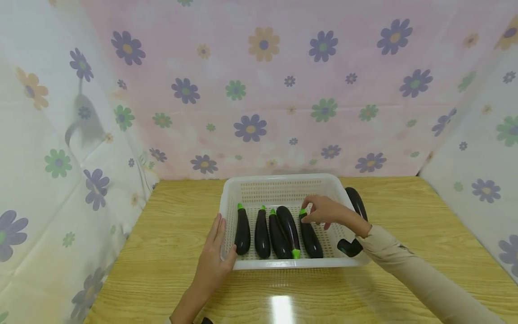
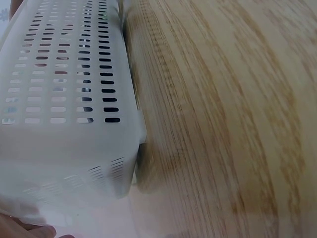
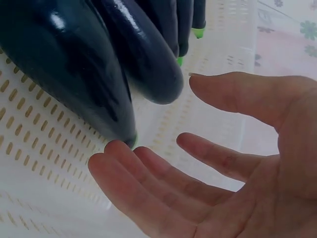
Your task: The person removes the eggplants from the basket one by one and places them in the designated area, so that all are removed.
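Observation:
A white plastic basket [image 1: 283,264] holds several dark purple eggplants with green stem ends. The left hand [image 1: 214,254] rests against the basket's left side. Its fingers lie straight along the outside, and the thumb is at the front left corner. In the left wrist view only its fingertips [image 2: 42,231] show, beside the basket wall [image 2: 64,148]. My right hand [image 1: 323,210] reaches over the rightmost eggplant [image 1: 310,236], near its green stem. In the right wrist view, thumb and fingers are spread apart with nothing between them. The fingertips [image 3: 114,148] are close to that eggplant's narrow end [image 3: 111,114]; contact is unclear.
Beyond the basket's right rim is a long dark shape [image 1: 357,202] resembling an eggplant, partly hidden by the right arm. A black device [image 1: 350,247] hangs at the right wrist. The wooden table [image 1: 182,202] meets flower-patterned cloth [image 1: 283,153] at the back and sides.

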{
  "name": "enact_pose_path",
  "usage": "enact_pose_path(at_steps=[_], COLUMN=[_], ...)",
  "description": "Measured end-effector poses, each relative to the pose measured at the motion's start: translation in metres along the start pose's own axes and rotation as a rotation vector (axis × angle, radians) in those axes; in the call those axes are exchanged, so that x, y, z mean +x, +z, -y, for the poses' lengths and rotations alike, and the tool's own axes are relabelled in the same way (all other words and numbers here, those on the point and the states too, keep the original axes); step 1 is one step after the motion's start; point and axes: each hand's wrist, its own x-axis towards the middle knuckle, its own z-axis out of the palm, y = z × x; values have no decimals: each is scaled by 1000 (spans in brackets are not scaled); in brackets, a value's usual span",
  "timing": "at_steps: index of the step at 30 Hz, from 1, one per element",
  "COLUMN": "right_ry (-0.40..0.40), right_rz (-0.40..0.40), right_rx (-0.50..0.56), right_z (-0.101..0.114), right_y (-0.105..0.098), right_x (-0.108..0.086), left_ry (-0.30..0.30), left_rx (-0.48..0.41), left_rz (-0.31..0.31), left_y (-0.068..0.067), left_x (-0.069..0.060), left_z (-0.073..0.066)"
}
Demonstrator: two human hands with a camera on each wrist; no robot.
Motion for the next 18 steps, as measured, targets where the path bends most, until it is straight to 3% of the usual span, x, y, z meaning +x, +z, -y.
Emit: enact_pose_path(at_steps=[18], right_ry=[117], right_rz=[65], right_rx=[-26], right_z=[-4], right_y=[18], right_x=[14], left_ry=[-7], left_rx=[-19], left_rz=[19], left_y=[1], left_x=[-1], left_z=[1])
